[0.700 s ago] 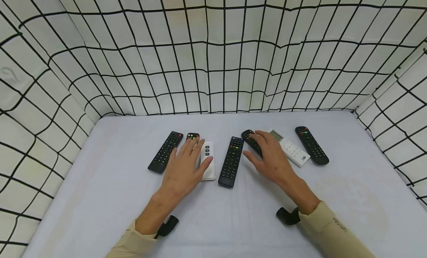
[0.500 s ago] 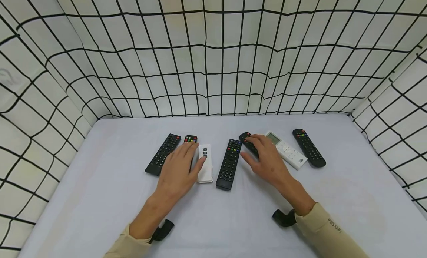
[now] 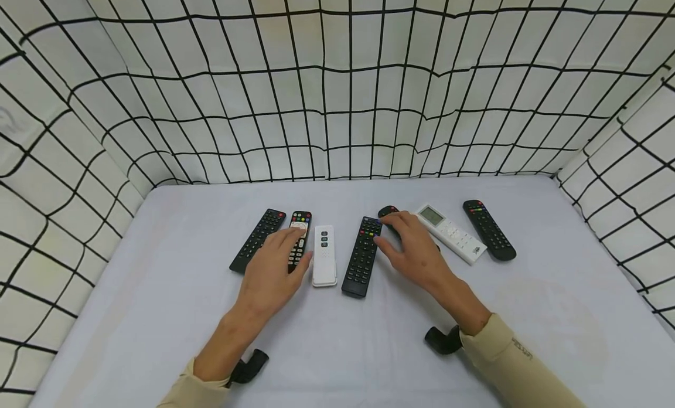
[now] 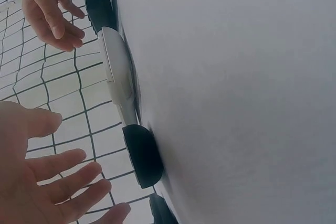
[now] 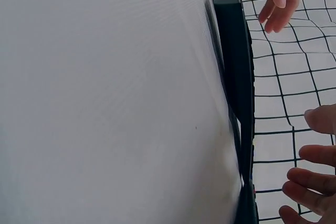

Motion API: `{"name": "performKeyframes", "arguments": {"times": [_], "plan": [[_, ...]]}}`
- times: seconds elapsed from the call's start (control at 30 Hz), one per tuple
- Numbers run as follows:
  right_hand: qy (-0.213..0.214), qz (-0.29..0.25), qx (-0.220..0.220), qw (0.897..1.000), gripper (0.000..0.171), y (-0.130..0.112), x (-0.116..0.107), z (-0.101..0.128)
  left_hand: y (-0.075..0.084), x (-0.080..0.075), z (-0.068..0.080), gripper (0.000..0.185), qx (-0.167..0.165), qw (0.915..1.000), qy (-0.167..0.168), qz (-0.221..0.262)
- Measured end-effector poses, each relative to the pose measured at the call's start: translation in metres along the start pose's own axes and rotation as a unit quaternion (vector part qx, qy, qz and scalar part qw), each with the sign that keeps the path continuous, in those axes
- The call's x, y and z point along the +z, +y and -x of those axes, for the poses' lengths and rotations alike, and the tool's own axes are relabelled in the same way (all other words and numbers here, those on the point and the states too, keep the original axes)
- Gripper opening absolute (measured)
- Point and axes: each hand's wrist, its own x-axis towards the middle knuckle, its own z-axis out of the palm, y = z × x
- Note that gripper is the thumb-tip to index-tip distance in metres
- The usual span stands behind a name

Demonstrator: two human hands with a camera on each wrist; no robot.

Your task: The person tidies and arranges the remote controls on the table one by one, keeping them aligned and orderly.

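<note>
My left hand hovers, fingers loosely spread, over a slim black remote control with coloured buttons at its top. To its left lies a longer black remote, partly covered by the hand. A white remote with a few grey buttons lies just right of the thumb. My right hand, fingers relaxed, is above a black remote that it mostly hides. Its thumb overlaps the top of another black remote. In the left wrist view, the left fingers stand apart from the remotes.
Right of the right hand lie a white air-conditioner remote with a small screen and another black remote. All rest on a white-covered table. Black netting hangs before white walls at the back and sides.
My left hand has drawn back toward me and left, uncovering the slim black remote and the white one. My right hand has shifted slightly left, showing more of the air-conditioner remote.
</note>
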Motion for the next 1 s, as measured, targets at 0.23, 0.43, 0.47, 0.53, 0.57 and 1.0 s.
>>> {"name": "performKeyframes", "arguments": {"times": [0.23, 0.43, 0.47, 0.53, 0.57, 1.0], "plan": [[-0.014, 0.007, 0.010, 1.000, 0.043, -0.007, 0.005, 0.000, -0.004, -0.002, 0.007, 0.048, -0.021, 0.9997, -0.006, 0.015], [-0.020, 0.016, 0.012, 1.000, 0.041, -0.013, 0.005, -0.004, -0.005, -0.005, 0.008, 0.046, -0.029, 0.9993, -0.003, 0.025], [-0.020, 0.015, 0.013, 1.000, 0.041, -0.013, 0.005, -0.005, -0.005, -0.006, 0.008, 0.046, -0.030, 0.9992, -0.003, 0.026], [-0.021, 0.013, 0.013, 1.000, 0.041, -0.014, 0.005, -0.007, -0.005, -0.007, 0.008, 0.046, -0.033, 0.9991, -0.003, 0.027], [-0.021, 0.012, 0.013, 1.000, 0.041, -0.014, 0.006, -0.008, -0.006, -0.008, 0.008, 0.046, -0.035, 0.9990, -0.003, 0.027], [-0.037, -0.028, 0.013, 0.999, 0.040, -0.023, 0.012, -0.018, -0.009, -0.013, 0.010, 0.046, -0.072, 0.9971, -0.011, 0.024]]}}
